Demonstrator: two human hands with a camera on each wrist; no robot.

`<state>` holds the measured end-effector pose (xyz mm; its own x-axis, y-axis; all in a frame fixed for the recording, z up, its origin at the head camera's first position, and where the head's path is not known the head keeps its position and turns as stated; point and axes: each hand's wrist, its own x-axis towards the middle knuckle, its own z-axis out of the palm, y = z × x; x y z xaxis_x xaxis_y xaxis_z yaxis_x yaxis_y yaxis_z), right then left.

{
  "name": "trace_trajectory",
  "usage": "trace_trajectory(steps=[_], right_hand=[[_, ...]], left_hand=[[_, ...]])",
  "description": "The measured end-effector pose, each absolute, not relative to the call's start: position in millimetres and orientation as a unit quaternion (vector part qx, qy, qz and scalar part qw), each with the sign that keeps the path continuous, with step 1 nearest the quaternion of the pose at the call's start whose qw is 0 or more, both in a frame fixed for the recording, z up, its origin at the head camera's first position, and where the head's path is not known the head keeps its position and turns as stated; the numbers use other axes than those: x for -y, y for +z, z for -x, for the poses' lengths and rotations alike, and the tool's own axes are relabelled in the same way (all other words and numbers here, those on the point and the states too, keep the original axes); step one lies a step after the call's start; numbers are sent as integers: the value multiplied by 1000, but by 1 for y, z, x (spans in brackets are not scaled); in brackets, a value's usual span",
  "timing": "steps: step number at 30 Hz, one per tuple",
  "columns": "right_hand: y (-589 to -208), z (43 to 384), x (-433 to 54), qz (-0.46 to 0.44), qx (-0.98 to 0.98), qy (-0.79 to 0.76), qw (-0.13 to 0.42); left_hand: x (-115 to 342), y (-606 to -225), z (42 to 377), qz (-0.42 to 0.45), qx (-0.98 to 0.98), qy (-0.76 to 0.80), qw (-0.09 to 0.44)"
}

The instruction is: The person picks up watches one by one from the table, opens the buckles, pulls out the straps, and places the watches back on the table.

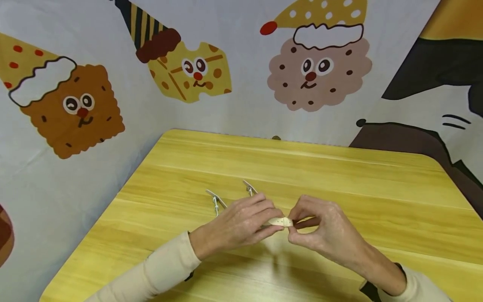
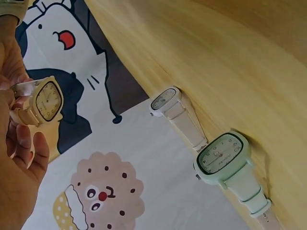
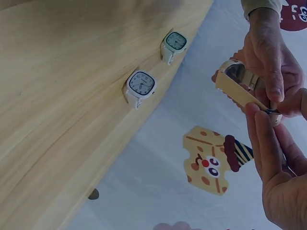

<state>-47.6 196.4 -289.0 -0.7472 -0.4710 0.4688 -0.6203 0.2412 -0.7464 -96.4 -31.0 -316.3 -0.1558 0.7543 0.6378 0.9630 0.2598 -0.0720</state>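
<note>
Both hands hold a cream wristwatch (image 2: 49,100), raised over the table, its dial facing left wrist view. My left hand (image 1: 241,219) grips the watch by its strap, fingers partly covering it in the head view. The strap end (image 1: 281,222), with small holes and a keeper loop, sticks out toward my right hand (image 1: 326,224), whose thumb and fingertips pinch it. In the right wrist view the strap (image 3: 242,91) forms a loop between the hands. The exact spot under the right fingertips is partly hidden.
A mint green watch (image 2: 223,155) and a white watch (image 3: 141,84) stand on the wooden table (image 1: 181,167) beyond the left hand, a short way apart. A cloth with cartoon figures (image 1: 245,113) hangs behind the table's far and left edges.
</note>
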Motion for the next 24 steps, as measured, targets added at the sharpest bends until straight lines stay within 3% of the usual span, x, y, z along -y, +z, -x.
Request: trace_trajectory(steps=[12, 24], right_hand=[[-302, 47, -202, -328, 758, 560, 67], [-303, 51, -201, -371, 764, 517, 106]], left_hand=[[36, -322, 97, 582, 731, -243, 259], [35, -322, 97, 569, 742, -264, 237]])
